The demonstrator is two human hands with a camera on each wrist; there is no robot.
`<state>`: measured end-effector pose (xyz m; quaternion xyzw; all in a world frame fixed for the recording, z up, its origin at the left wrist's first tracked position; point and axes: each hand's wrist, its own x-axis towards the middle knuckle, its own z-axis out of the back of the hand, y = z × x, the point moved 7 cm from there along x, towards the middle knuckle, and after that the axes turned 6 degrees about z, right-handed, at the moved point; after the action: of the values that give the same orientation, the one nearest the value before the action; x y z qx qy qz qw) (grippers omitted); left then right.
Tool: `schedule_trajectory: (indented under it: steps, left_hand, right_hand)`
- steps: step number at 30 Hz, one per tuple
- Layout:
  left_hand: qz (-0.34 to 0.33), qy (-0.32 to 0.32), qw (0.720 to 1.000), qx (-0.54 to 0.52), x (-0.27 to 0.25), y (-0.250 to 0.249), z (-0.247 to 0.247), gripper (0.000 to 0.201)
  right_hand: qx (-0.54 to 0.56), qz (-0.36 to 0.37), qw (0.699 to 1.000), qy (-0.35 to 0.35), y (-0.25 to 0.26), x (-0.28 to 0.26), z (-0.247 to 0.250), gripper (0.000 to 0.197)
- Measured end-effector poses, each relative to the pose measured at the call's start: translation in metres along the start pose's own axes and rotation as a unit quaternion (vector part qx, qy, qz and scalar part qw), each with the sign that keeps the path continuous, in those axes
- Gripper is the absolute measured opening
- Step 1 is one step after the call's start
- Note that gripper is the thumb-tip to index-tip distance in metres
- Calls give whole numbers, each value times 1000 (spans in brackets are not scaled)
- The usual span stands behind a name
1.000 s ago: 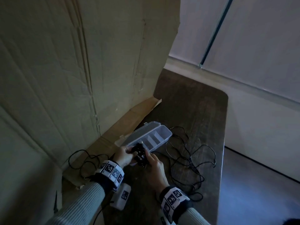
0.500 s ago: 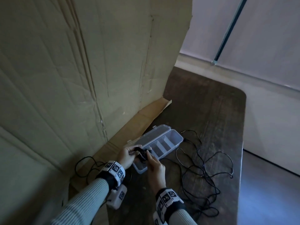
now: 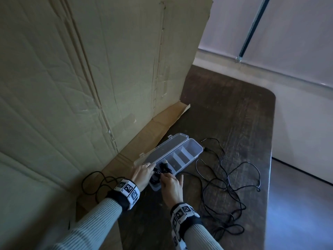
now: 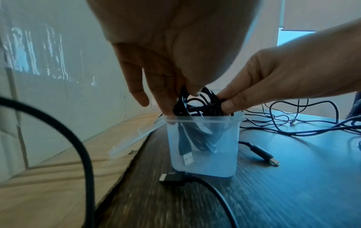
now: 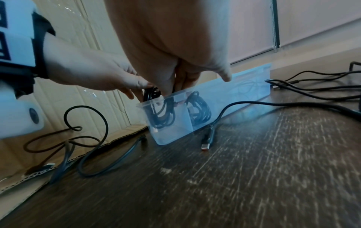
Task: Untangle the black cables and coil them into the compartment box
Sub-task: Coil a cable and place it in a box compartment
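Both hands, left hand (image 3: pixel 143 175) & right hand (image 3: pixel 171 184), pinch coiled cable (image 4: pixel 197 104) into compartment box (image 3: pixel 195 152) end compartment; 2nd coil stowed alongside; loose cables (image 3: pixel 232 188) on table's right edge still tangled.

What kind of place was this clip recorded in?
Probably an ordinary indoor room, not a workshop: a dark wooden table stands by a pale wall with a roller blind and its bead chain. A big flattened cardboard sheet leans up along the table's left side like a makeshift backdrop.
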<state>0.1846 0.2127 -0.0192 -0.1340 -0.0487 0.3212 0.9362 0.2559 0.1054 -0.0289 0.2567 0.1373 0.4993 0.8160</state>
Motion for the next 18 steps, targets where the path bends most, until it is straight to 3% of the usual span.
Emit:
schedule_trajectory:
  steps: [3, 7, 10, 15, 18]
  left_hand:
    - [-28, -18, 996, 80, -4, -2, 7, 33]
    - [20, 58, 998, 36, -3, 16, -2, 35]
    - [13, 93, 996, 9, -4, 24, -7, 37]
    - [20, 110, 993, 45, 6, 10, -1, 25]
    - [29, 141, 987, 66, 18, 5, -1, 36]
  right_hand:
    - [-11, -8, 999, 31, 0, 0, -1, 22]
    - [-20, -6, 999, 43, 6, -1, -2, 25]
    - [-7, -16, 998, 60, 4, -3, -6, 29]
    - [16, -40, 998, 43, -3, 0, -12, 27]
    - [16, -48, 999, 21, -3, 0, -15, 29]
